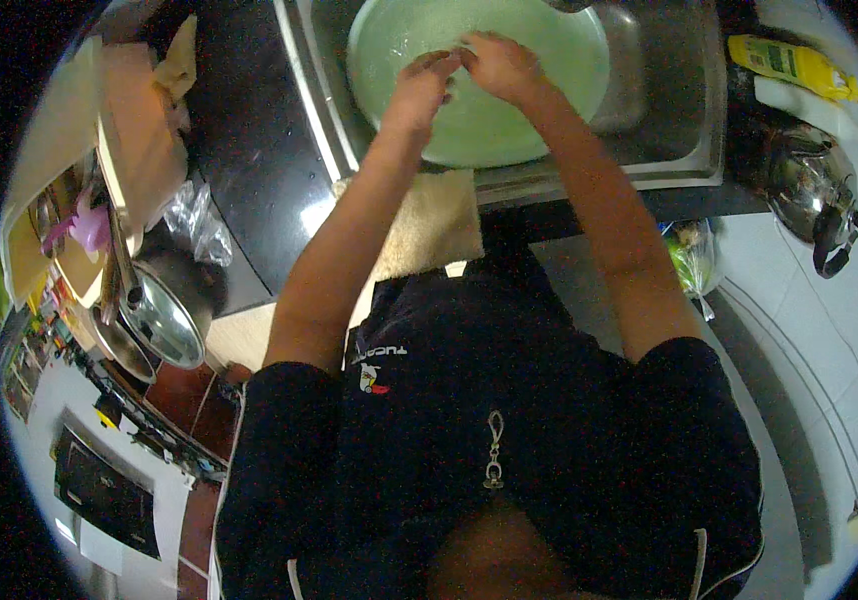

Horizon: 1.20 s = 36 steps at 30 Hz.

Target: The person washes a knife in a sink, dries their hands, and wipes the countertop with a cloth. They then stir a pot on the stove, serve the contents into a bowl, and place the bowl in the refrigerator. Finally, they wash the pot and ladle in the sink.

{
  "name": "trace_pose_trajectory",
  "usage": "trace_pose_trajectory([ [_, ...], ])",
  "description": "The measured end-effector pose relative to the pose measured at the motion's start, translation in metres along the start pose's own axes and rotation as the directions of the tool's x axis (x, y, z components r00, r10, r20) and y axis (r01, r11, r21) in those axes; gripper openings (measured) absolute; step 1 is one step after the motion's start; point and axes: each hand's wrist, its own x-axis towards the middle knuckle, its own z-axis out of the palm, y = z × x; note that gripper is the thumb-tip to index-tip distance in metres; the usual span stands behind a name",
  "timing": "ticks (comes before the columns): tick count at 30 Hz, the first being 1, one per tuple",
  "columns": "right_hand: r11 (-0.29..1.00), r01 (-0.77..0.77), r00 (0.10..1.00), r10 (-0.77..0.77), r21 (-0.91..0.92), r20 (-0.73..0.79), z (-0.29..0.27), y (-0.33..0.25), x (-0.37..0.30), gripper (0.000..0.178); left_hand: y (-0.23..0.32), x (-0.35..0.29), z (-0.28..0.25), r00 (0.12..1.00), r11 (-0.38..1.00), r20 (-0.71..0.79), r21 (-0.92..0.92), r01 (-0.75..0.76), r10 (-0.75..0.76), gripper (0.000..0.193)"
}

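Observation:
A large pale-green basin (574, 110) filled with cloudy liquid stands in the steel sink (654, 60). Over it my left hand (429, 85) and my right hand (502, 67) come together, fingertips meeting near the middle. The fingers of both are bent and closed. Whatever they pinch, if anything, is too small and blurred to name. A beige cloth (439, 225) hangs over the counter's front edge, below my left forearm.
Right of the sink are a yellow bottle (794, 68), a shiny kettle (809, 180) and a hanging plastic bag with green contents (689, 255). On the left are a dark countertop (244, 130), a crumpled clear bag (199, 222) and a pot with a glass lid (164, 320).

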Motion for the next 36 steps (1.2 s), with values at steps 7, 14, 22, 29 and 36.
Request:
trace_pose_trajectory([
  [7, 0.978, 0.171, 0.920, -0.202, 0.121, 0.337, 0.007, -0.019, -0.080, 0.046, -0.001, -0.019, -0.092, 0.986, 0.962, 0.047, 0.217, -0.165, 0.159, 0.031],
  [14, 0.976, 0.169, 0.903, -0.208, 0.136, 0.376, 0.077, -0.065, -0.116, 0.051, -0.026, -0.072, -0.117, 0.999, 0.985, 0.039, 0.168, -0.025, 0.018, 0.030],
  [22, 0.986, 0.051, 0.833, -0.129, 0.157, 0.538, 0.041, -0.085, -0.102, 0.048, -0.022, -0.088, -0.130, 0.970, 0.967, 0.242, 0.253, -0.030, -0.033, 0.025],
  [29, 0.680, 0.065, 0.997, -0.070, 0.730, -0.023, -0.073, -0.124, -0.136, 0.038, 0.021, -0.127, -0.095, 0.941, 0.981, 0.339, 0.185, -0.054, -0.012, 0.020],
  [36, 0.902, 0.324, 0.946, -0.300, 0.285, -0.124, -0.067, -0.225, -0.169, 0.034, -0.003, -0.084, -0.118, 0.740, 0.891, 0.597, -0.455, -0.006, 0.309, 0.041],
])
